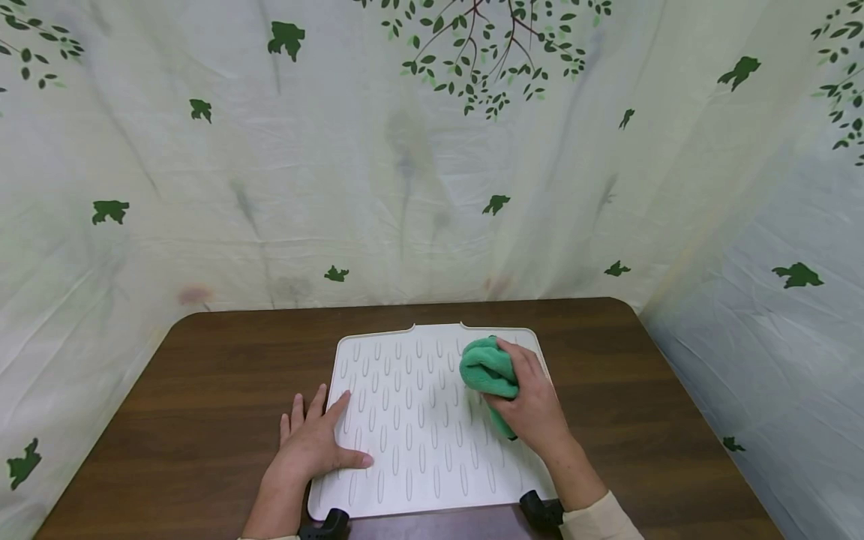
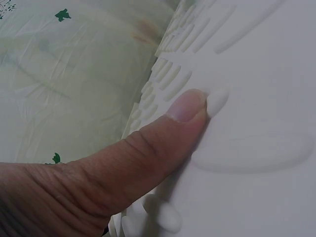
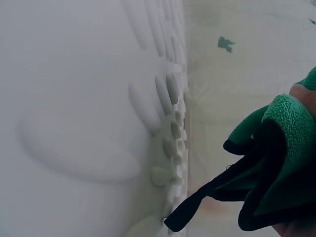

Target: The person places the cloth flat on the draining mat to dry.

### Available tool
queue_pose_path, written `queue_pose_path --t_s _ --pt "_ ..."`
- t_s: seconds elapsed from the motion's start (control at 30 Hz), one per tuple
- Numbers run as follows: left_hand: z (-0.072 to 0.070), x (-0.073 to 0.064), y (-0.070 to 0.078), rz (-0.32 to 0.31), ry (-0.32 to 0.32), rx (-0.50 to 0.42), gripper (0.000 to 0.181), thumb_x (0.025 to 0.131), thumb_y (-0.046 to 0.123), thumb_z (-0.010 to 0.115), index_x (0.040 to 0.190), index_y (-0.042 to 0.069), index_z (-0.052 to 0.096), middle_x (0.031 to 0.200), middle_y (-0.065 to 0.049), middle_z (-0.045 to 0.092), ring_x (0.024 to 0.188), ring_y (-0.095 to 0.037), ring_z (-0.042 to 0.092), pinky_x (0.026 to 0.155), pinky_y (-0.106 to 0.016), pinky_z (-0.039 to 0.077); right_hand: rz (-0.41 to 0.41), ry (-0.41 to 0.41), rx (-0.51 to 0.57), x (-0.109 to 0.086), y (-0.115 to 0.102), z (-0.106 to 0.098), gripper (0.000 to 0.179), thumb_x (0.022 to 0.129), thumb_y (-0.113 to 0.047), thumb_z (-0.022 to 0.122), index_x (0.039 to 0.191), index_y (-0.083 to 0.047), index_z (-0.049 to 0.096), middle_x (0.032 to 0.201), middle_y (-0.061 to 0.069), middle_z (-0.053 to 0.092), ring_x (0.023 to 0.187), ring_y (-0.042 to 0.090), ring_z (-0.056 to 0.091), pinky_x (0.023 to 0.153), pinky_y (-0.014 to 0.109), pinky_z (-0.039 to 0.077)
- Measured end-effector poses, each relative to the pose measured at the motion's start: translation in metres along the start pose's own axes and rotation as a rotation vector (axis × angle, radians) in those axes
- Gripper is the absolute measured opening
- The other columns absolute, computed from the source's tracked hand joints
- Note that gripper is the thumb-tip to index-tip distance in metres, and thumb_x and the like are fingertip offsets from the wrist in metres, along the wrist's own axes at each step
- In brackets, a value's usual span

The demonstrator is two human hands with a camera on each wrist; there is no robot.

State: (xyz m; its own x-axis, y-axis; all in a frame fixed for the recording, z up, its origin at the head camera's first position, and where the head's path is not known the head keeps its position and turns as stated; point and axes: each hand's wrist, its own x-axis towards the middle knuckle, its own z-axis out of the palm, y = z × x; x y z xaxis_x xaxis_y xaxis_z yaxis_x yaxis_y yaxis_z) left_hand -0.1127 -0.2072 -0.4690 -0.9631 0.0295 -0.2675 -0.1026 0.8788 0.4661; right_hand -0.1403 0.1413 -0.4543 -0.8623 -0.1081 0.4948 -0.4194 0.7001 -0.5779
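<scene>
A white board with raised oval ridges (image 1: 421, 442) lies on the brown table. My right hand (image 1: 533, 405) grips a bunched green cloth (image 1: 487, 367) over the board's upper right part. In the right wrist view the cloth (image 3: 289, 118) shows a fuzzy face and dark edging, with one dark-edged strip hanging toward the ridges. At the board's left edge my left hand (image 1: 313, 442) is spread, its thumb lying on the white surface. The left wrist view shows that thumb (image 2: 148, 148) with its tip against a ridge.
The brown wooden table (image 1: 236, 382) extends on both sides of the board. Behind it hangs a pale curtain (image 1: 304, 172) printed with green leaves and birds. Black straps or mounts (image 1: 540, 510) sit at the wrists, near the board's front edge.
</scene>
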Motion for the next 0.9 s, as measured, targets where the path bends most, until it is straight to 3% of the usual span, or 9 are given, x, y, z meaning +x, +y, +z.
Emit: queue_pose_path --t_s 0.43,0.9 --pt "0.000 0.001 0.000 -0.009 -0.007 0.005 0.128 0.055 0.062 0.093 0.160 0.016 0.036 0.169 -0.028 0.009 0.152 -0.061 -0.006 0.118 -0.077 -0.001 -0.056 -0.049 -0.003 -0.003 -0.005 0.011 0.091 0.071 -0.016 0.095 0.150 -0.018 0.048 0.140 0.013 0.055 0.125 0.034 0.060 0.098 0.055 0.055" --pt "-0.001 0.000 0.002 -0.005 -0.001 0.018 0.129 0.054 0.063 0.093 0.159 0.015 0.037 0.168 -0.029 0.010 0.152 -0.061 -0.004 0.117 -0.078 0.000 -0.056 -0.113 -0.029 -0.008 -0.009 0.021 0.092 0.071 -0.021 0.095 0.150 -0.018 0.048 0.140 0.011 0.056 0.125 0.033 0.060 0.098 0.053 0.055"
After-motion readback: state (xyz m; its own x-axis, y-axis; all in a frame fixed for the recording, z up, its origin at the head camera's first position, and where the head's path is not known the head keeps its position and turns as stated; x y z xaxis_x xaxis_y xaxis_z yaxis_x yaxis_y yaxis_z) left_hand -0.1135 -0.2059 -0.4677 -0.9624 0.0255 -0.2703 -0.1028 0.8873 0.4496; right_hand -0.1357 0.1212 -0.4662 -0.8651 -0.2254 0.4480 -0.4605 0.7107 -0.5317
